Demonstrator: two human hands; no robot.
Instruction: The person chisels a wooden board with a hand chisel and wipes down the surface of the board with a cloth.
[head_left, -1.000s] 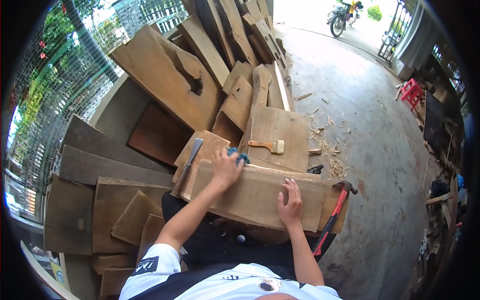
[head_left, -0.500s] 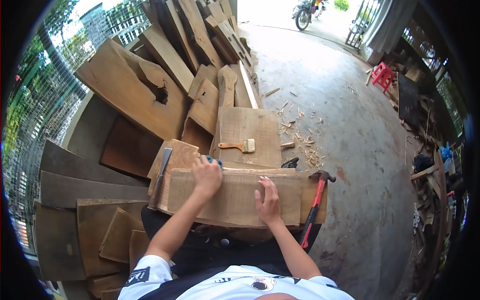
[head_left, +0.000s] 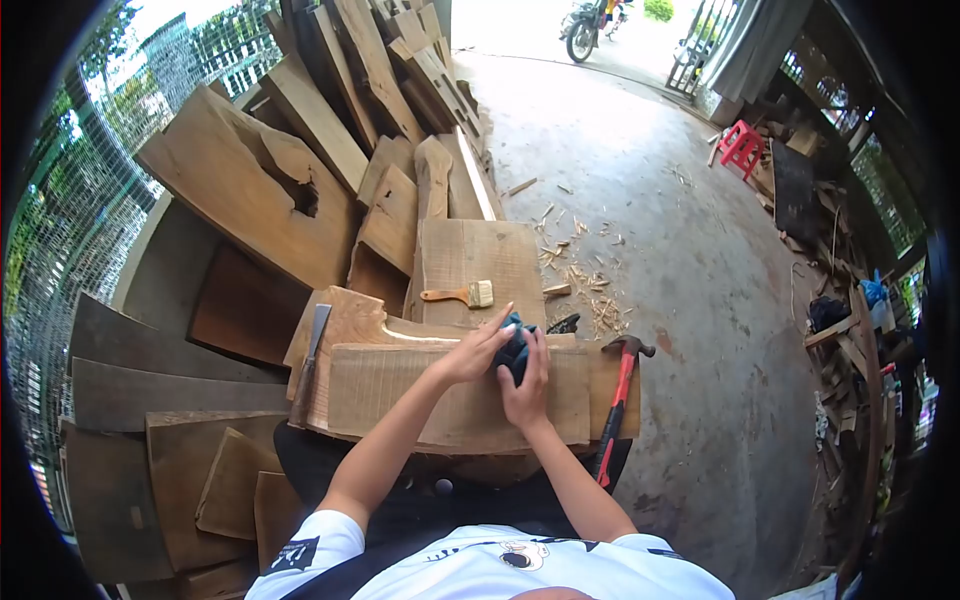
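My left hand (head_left: pixel 476 353) and my right hand (head_left: pixel 527 385) meet over the far edge of a wide wooden board (head_left: pixel 395 395) lying across my lap. Between them is a bunched dark blue cloth (head_left: pixel 513 350), with the fingers of both hands closed around it. To the left, a chisel (head_left: pixel 314 355) rests on a lighter piece of wood (head_left: pixel 345 305). On the right, a claw hammer (head_left: pixel 620 405) with a red and black handle lies at the board's end. A paintbrush (head_left: pixel 470 294) lies on another board (head_left: pixel 480 245) just beyond my hands.
Stacked planks (head_left: pixel 250 190) lean along the left side by a wire fence. Wood chips (head_left: pixel 595 290) litter the concrete floor (head_left: pixel 700 350). A red stool (head_left: pixel 741 150) and scrap wood stand at the right; a motorbike (head_left: pixel 583 35) is in the far opening.
My left hand has moved right with the cloth, from the board's far left edge to my right hand. My right hand, earlier lying open on the board, now grips the cloth too.
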